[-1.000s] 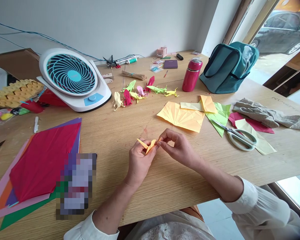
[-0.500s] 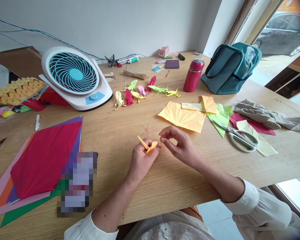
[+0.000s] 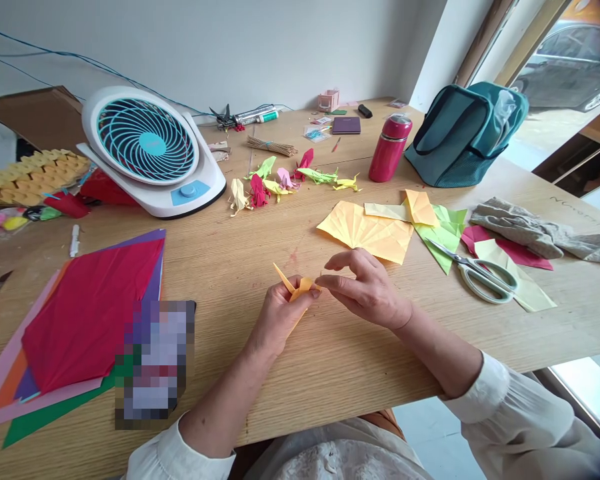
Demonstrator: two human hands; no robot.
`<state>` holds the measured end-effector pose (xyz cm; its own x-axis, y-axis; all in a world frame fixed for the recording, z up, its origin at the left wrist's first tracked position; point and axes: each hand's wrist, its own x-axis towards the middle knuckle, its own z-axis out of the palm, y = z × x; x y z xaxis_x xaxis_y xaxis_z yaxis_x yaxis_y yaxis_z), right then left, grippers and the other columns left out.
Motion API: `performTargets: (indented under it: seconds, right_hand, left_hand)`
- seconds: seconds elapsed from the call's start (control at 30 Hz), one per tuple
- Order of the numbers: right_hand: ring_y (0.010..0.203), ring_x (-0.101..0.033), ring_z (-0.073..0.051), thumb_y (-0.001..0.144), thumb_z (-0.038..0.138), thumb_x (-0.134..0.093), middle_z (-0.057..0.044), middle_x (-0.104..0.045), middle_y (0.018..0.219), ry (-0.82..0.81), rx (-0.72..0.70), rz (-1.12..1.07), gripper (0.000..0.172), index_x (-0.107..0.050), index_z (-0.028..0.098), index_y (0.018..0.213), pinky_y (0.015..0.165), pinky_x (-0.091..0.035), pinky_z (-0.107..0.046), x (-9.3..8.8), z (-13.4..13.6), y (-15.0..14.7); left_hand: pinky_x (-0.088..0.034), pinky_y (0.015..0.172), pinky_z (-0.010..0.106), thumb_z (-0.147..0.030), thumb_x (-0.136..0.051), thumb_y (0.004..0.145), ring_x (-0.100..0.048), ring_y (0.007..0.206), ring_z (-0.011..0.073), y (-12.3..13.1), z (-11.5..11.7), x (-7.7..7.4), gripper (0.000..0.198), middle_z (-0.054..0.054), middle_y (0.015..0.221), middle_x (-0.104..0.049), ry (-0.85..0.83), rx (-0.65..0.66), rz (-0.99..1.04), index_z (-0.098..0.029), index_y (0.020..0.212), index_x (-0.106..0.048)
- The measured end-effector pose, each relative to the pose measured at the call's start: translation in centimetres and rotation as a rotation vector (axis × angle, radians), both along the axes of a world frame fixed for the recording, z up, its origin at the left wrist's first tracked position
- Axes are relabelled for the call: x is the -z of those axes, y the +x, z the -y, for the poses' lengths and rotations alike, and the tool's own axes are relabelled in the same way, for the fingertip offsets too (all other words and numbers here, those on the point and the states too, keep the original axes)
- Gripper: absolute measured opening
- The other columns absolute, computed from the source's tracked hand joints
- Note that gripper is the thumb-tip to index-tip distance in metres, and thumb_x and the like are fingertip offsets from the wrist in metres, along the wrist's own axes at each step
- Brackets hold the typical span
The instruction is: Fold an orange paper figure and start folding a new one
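Pinched between the thumb and fingers of my left hand is a folded piece of yellow-orange origami paper. One slim point of it sticks up to the left, and another edge shows below the hand. My right hand is just to the right, its thumb tip at the paper's right end and its index finger raised away from the thumb. Whether the thumb presses on the paper is hard to make out. Beyond my hands lies a creased yellow-orange sheet.
Scissors rest on paper scraps at the right, near a grey cloth. Several small folded paper figures stand behind my hands. A fan, coloured sheets, a blurred-out item, a red flask and a teal bag surround them.
My right thumb and index finger have spread apart from their near-pinch at the paper's right end. The folded paper has turned a little in my left hand.
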<state>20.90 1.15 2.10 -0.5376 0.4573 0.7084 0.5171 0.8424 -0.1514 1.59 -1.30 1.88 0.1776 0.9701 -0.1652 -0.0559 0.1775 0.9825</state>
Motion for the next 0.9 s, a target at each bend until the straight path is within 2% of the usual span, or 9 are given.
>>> performTargets:
  seconds: [0.23,0.43,0.6,0.9]
  right_hand:
    - [0.087,-0.058,-0.019,0.098,0.019,-0.055,-0.007,-0.062,0.101,-0.075,-0.031,-0.028,0.018,-0.069,0.027,0.105,0.076,-0.048,-0.036,0.3,-0.5,0.3]
    - [0.089,-0.060,-0.020,0.097,0.018,-0.055,-0.008,-0.063,0.101,-0.108,-0.054,-0.041,0.015,-0.067,0.025,0.103,0.077,-0.050,-0.037,0.3,-0.7,0.2]
    - [0.089,-0.058,-0.020,0.095,0.015,-0.057,-0.009,-0.062,0.100,-0.108,-0.083,-0.048,0.014,-0.064,0.023,0.104,0.078,-0.050,-0.037,0.2,-0.6,0.2]
    - [0.082,-0.058,-0.020,0.092,0.012,-0.056,-0.007,-0.061,0.090,-0.252,-0.115,-0.158,0.014,-0.064,0.022,0.097,0.075,-0.049,-0.037,-0.5,-0.1,-0.3]
  left_hand:
    - [-0.039,0.070,0.026,-0.036,-0.075,0.074,-0.048,0.070,0.0127,0.0,-0.1,-0.3,0.023,-0.002,0.066,-0.052,-0.041,0.034,0.067,-0.019,0.066,-0.061]
    - [-0.038,0.069,0.023,-0.035,-0.074,0.076,-0.045,0.070,0.0110,-0.2,-0.1,0.2,0.021,-0.003,0.070,-0.051,-0.034,0.050,0.067,-0.018,0.071,-0.062]
    - [-0.032,0.064,0.023,-0.035,-0.072,0.080,-0.037,0.067,0.0103,-0.3,-0.1,0.4,0.025,-0.004,0.067,-0.042,0.020,0.057,0.007,-0.018,0.068,-0.058]
    - [-0.031,0.061,0.023,-0.035,-0.069,0.085,-0.038,0.065,0.0100,-0.4,0.0,1.0,0.023,-0.004,0.068,-0.045,0.183,0.013,-0.140,-0.017,0.073,-0.059]
